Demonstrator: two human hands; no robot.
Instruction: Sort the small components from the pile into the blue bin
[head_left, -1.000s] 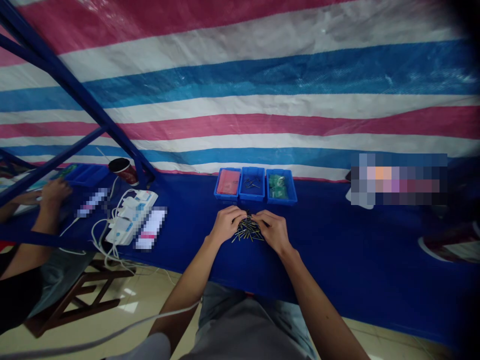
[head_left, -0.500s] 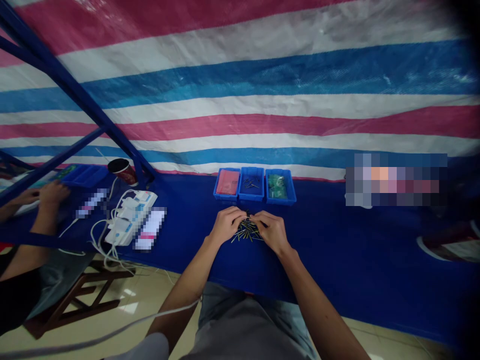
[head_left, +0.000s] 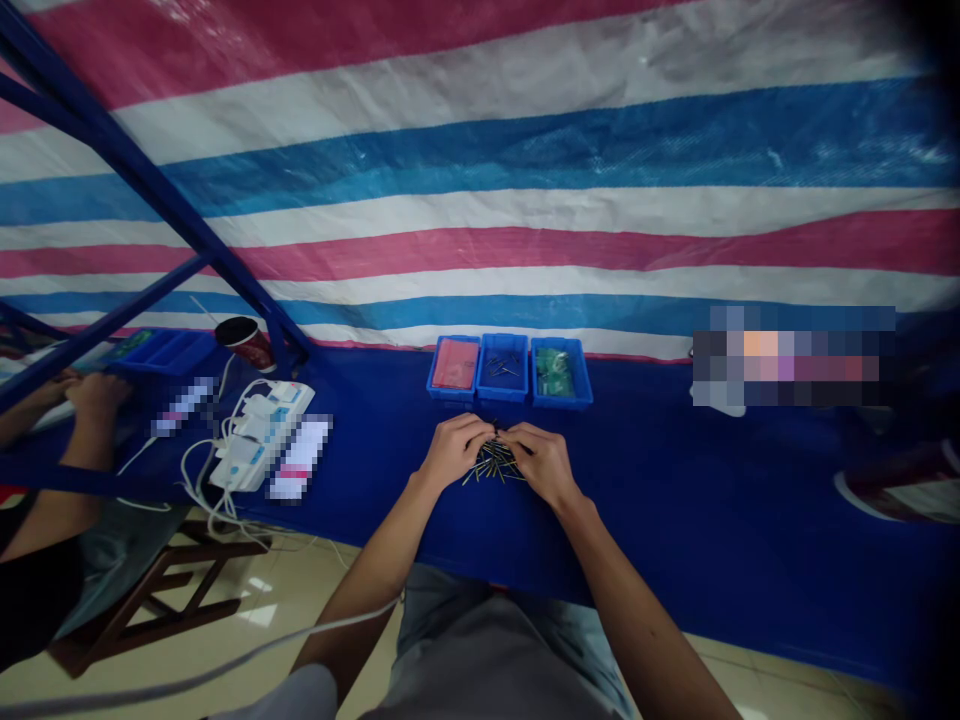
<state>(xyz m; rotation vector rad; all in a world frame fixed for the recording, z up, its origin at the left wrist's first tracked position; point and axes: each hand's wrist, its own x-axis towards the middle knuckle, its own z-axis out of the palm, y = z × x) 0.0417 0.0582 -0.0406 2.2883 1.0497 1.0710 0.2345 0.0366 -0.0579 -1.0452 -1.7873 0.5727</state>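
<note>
My left hand (head_left: 456,446) and my right hand (head_left: 545,458) meet over a pile of thin dark sticks with yellowish glints (head_left: 495,464) on the blue table (head_left: 637,530). Thumb and fingers of each hand are pinched together at the far side of the pile. Whatever is between the fingertips is too small to name. Just beyond my hands stand three blue bins: the left bin (head_left: 430,385) has pink-red packets (head_left: 455,363), the middle bin (head_left: 502,394) a few thin metal pieces (head_left: 504,364), the right bin (head_left: 562,402) green packets (head_left: 553,371).
To the left lie a white power strip (head_left: 259,440) with cables and a blurred-out phone (head_left: 301,458). A dark red cup (head_left: 251,345) stands behind them, by a blue metal frame (head_left: 172,205). A co-worker's hand (head_left: 97,395) is at far left. Another cup (head_left: 900,490) sits at right.
My hands stay pinched over the pile, with only slight finger movement. At the left, the co-worker's hands shift a little further left.
</note>
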